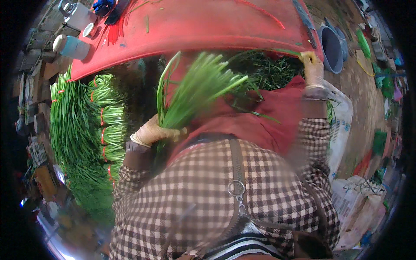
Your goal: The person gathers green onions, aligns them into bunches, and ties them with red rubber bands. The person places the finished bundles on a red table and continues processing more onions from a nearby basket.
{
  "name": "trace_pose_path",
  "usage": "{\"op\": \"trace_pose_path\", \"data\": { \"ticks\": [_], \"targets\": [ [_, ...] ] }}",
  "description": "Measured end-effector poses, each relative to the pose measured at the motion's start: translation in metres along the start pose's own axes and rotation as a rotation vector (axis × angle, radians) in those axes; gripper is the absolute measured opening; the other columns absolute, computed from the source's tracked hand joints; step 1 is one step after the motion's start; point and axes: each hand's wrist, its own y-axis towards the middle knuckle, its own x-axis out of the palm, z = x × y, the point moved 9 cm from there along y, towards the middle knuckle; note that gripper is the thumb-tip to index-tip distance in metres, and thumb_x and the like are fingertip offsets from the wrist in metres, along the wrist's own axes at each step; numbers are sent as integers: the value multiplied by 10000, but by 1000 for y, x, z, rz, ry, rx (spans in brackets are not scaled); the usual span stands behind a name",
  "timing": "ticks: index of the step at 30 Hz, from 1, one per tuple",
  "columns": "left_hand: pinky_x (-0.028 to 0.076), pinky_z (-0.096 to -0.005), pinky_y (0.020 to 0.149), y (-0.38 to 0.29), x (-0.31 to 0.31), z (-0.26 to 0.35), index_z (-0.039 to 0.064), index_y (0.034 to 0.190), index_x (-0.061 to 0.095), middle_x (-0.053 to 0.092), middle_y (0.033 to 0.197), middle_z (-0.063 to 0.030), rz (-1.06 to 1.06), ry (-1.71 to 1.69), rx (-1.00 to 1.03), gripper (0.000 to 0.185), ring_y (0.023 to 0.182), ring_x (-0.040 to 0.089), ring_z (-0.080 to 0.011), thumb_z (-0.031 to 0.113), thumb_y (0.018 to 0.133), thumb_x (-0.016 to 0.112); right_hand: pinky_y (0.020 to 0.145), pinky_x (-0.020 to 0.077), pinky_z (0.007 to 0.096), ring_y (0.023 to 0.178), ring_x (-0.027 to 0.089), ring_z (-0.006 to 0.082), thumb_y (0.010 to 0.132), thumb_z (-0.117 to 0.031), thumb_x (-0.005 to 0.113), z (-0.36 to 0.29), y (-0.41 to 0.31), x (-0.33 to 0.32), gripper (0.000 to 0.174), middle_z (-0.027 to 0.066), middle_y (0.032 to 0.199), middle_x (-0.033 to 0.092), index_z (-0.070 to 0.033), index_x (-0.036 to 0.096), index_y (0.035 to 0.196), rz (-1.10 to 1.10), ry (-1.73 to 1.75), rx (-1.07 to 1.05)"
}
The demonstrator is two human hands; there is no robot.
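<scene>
My left hand (157,131), in a thin pale glove, is closed around the lower part of a loose bunch of green leafy stalks (198,84), like garlic chives. The pale cut ends fan up and to the right, blurred by motion. My right hand (311,61), also gloved, is raised at the right end of the red-covered table (208,29), its fingertips pinching a thin green leaf (286,51) that trails to the left. Loose dark green leaves (273,70) lie below the table edge, beyond the red cloth (273,110) on my lap.
Bundles of stalks tied with red bands (112,130) are stacked at left. On the table are a blue-capped jug (78,16), a bottle (73,47), a small cup (89,30), red ties (113,32) and a long blade-like tool (304,14). A grey bucket (331,48) stands at right, above a white sack (341,123).
</scene>
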Motion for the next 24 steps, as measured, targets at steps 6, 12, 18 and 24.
{"op": "trace_pose_path", "data": {
  "ticks": [6, 12, 18, 24],
  "targets": [
    [515, -255, 713, 17, -13, 25, -3, 1190, 565, 661, 966, -68, 274, 215, 186, 400, 784, 615, -125, -23, 803, 664, 972, 440, 371, 1128, 569, 293, 824, -317, 702, -34, -48, 28, 544, 186, 1229, 584, -30, 556, 1264, -241, 34, -149],
    [502, -305, 852, 36, 37, 99, 63, 1420, 377, 594, 1167, -57, 535, 852, 683, 712, 1022, 602, -188, -13, 783, 684, 961, 431, 310, 1117, 541, 158, 886, -189, 643, -177, -170, 144, 555, 76, 1238, 579, -40, 434, 1378, -927, 1101, 127],
    [424, -358, 987, 40, 76, 100, 98, 1522, 114, 422, 1385, -183, 341, 687, 637, 1015, 1212, 498, -274, 128, 733, 751, 948, 462, 354, 1075, 578, 202, 863, -165, 675, -157, -164, 175, 431, 71, 1163, 614, -53, 531, 1254, -632, 1381, 453],
    [374, -359, 1053, 47, 60, 80, 2, 1448, 311, 476, 1376, -110, -213, -272, 217, 829, 1256, 464, -221, 333, 809, 723, 985, 424, 333, 1043, 588, 204, 825, -157, 730, -168, -160, 168, 456, 67, 1129, 637, -35, 556, 1229, -668, 1483, 269]
  ]
}}
